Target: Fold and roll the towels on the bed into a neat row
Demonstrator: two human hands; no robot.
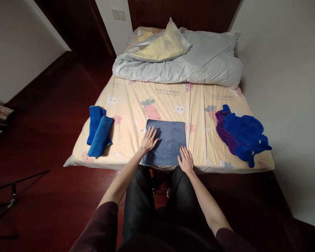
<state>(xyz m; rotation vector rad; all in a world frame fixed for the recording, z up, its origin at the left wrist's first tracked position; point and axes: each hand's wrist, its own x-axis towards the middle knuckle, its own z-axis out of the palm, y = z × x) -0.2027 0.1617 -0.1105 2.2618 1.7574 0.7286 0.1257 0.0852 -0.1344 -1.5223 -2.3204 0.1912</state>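
Head camera view: the left hand (148, 140) lies flat on the left side of a gray-blue towel (169, 134). Its fingers are long and straight, with small gaps between them, and the thumb sticks out to the side. The right hand (186, 160) lies at the towel's near right corner, partly on the towel and partly past its edge. Its fingers are a little apart too and point away from the person. Both hands press on top and pinch nothing. The towel is spread out in a flat, neat shape at the near edge of the bed, on a yellow sheet (131, 108) with bunnies and carrots. The hands hide bits of its left side and its near right corner.

Well to the left are two blue rolls (101, 136), one leaning over the other. Well to the right is a messy heap of blue cloth (245, 131) with purple cloth (227, 136) beside it. A puffy gray blanket (207, 56) and a yellow pillow (168, 43) lie at the far end.
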